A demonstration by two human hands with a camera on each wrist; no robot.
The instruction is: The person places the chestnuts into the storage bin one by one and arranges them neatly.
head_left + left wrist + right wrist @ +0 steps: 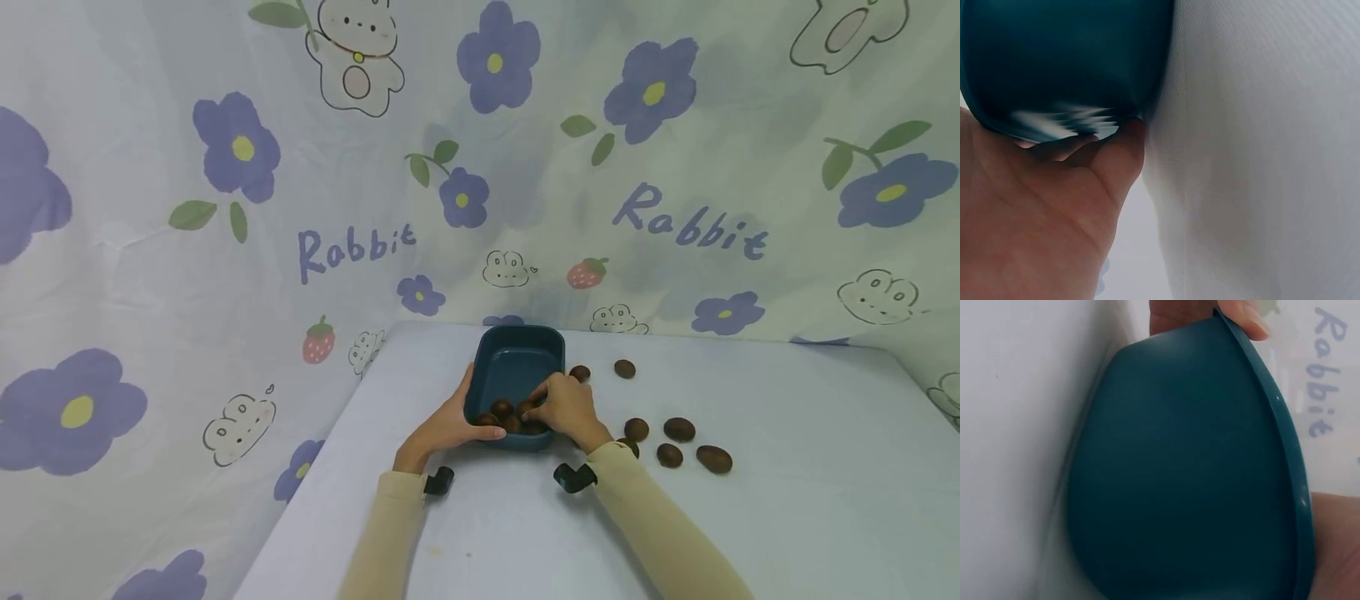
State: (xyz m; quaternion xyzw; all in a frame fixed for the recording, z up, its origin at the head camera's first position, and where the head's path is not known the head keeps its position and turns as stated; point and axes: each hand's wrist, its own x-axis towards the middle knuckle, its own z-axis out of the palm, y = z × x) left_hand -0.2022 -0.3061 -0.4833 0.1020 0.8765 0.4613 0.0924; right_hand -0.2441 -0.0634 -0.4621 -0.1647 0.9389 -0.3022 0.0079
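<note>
A deep teal rectangular basin (520, 367) stands on the table, several dark brown egg-shaped things (502, 409) gathered at its near end. My left hand (447, 423) grips the basin's near left side, its thumb over the near rim. In the left wrist view the same hand (1041, 206) lies against the basin's outer wall (1066, 50). Over the right rim reaches my right hand (567, 406), its curled fingertips pinching a brown egg-shaped thing inside. The right wrist view is mostly filled by the basin's outer wall (1185, 456), which hides the right fingertips there.
To the right of the basin, several more brown egg-shaped things (679, 429) lie scattered on the white table (810, 467). One of them (625, 368) is farther back. A cloth backdrop (540, 175) with flowers and rabbits hangs behind the table and along its left.
</note>
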